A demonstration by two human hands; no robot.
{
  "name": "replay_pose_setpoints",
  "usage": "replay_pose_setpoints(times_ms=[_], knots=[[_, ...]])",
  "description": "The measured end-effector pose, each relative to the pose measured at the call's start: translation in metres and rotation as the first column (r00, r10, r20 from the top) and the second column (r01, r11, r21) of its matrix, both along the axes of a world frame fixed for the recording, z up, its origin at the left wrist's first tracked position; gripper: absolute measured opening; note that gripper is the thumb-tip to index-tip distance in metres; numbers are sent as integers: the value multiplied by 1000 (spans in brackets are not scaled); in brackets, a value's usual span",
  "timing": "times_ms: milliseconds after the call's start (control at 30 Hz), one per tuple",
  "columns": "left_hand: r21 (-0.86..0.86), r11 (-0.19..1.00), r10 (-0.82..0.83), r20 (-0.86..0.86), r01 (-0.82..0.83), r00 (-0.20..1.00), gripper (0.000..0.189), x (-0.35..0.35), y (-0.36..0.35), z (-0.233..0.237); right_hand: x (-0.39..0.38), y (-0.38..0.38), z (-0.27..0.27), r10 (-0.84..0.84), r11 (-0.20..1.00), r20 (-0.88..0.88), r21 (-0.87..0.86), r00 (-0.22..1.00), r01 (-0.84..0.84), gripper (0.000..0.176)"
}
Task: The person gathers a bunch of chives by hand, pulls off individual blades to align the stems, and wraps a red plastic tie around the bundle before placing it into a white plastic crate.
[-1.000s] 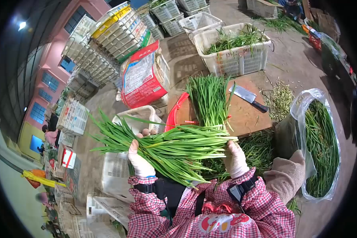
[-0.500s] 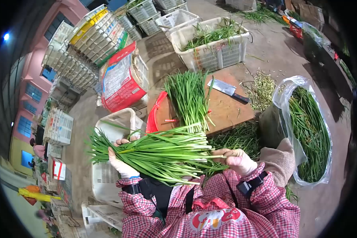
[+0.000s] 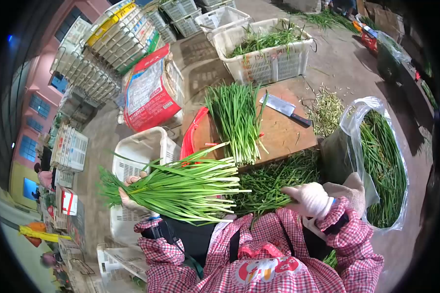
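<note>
My left hand (image 3: 133, 196), in a pale glove, is wrapped round the leafy part of a bunch of garlic chives (image 3: 190, 188). The white stalk ends fan out to the right. My right hand (image 3: 310, 200), also gloved, is apart from the bunch, above the loose greens (image 3: 278, 178). Its fingers are curled with the fingertips together, and whatever may be between them cannot be made out. Another pile of garlic chives (image 3: 234, 122) lies on a wooden board (image 3: 291, 139), with a cleaver (image 3: 284, 108) to its right and red ties (image 3: 194, 134) to its left.
A white crate (image 3: 142, 141) stands at the left, and another crate (image 3: 274, 63) holding greens is beyond the board. At the right is a clear plastic bag (image 3: 371, 195) full of chives. Cut ends (image 3: 327, 110) are heaped on the floor. A red-and-white sack (image 3: 151, 97) stands left.
My right hand has left the stalk ends and moved right, toward my body. My left hand and its bunch have shifted slightly left, and the stalk ends are more spread.
</note>
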State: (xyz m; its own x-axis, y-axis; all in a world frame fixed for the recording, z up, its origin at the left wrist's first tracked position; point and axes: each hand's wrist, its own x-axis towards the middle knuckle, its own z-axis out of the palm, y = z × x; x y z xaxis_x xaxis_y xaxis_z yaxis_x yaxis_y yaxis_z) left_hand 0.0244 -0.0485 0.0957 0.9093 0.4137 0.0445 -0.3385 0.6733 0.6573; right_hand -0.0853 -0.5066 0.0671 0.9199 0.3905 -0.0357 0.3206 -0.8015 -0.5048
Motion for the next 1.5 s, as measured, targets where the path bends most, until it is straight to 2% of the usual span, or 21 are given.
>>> replay_pose_setpoints(times_ms=[67,167,233,367,433,500,533,633,700,767,800,900,933,967,1000,1033,1100,1167,1233,1367,1500], knots=[[27,1000,9,21,-10,1000,43,-3,-7,5,10,32,17,-104,937,64,341,993,76,28],[101,995,-30,63,24,998,50,-3,-6,5,30,70,22,-184,861,160,503,970,80,20],[193,979,-92,116,69,989,52,-7,-19,14,43,88,12,-186,918,290,391,939,61,18],[179,962,-216,29,208,976,48,-12,-27,24,60,106,1,-116,984,272,166,955,72,25],[266,918,-321,60,295,945,46,-14,-39,28,57,114,1,-165,946,253,315,953,80,23],[87,974,-210,6,209,978,40,-15,-45,27,56,114,-2,-173,907,151,410,973,97,18],[52,979,-197,27,196,980,37,-15,-50,32,54,114,-5,-197,864,51,482,979,148,17],[-76,983,-169,-16,167,986,35,-14,-52,32,47,109,-22,-13,408,-449,813,894,414,14],[-72,977,-196,52,200,979,34,-12,-53,33,45,100,-20,-7,381,-464,818,886,432,14],[-25,983,-181,98,184,979,33,-4,-45,27,41,84,-19,223,264,-462,876,859,403,14],[-25,991,-134,19,134,991,39,-8,-45,27,38,73,-23,234,351,-456,863,859,363,14],[46,988,-149,92,145,985,38,-4,-27,17,23,30,-24,234,693,-506,686,830,223,17],[69,989,-136,119,128,983,36,-5,-23,18,20,14,-33,217,845,-436,532,874,56,22],[-55,995,-69,170,79,983,33,0,-22,15,21,2,-39,232,968,-313,166,921,-188,28],[-73,994,-70,130,80,989,36,-2,-22,17,19,-5,-51,171,954,-405,-160,898,-253,30],[-89,993,-73,89,81,993,40,-6,-19,20,17,-8,-54,80,828,-473,-458,877,-323,32],[166,982,-114,113,94,987,48,0,-2,8,12,-2,-28,56,970,-263,-214,963,-114,33],[82,993,-84,60,79,995,48,-4,-13,17,14,23,-4,-78,983,-56,165,995,86,32],[147,981,-136,54,127,989,45,-8,-18,19,26,55,16,-169,939,61,312,984,142,32],[257,951,-192,57,171,980,43,-14,-31,21,56,92,12,-179,943,34,290,983,162,32],[59,983,-180,95,175,979,33,-14,-30,19,63,106,-3,-88,880,-50,464,995,101,24]])
